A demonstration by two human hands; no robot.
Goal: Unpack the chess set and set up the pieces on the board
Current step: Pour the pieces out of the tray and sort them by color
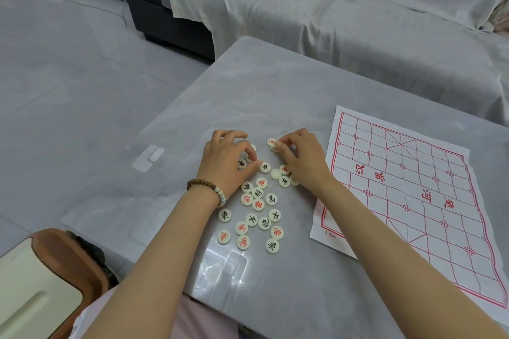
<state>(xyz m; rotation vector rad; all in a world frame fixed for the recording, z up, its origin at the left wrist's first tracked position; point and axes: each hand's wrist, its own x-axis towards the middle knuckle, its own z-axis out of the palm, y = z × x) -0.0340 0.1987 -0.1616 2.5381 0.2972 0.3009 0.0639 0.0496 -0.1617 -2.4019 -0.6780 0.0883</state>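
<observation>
Fingers (234, 135) of the left hand (224, 158) curl round a black-marked piece (241, 164); the right hand (301, 158) pinches a red-marked piece (271, 142). The board (399, 201) lies flat on the table (275, 85) just right of them, its long axis pointing roughly away.

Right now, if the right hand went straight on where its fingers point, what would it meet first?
The red-lettered piece the right hand pinches comes first; beyond it, probably the left hand; depth is unclear.

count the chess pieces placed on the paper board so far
0. All pieces lie on the table left of the board, by the left hand and right hand, which may hide some.
</observation>
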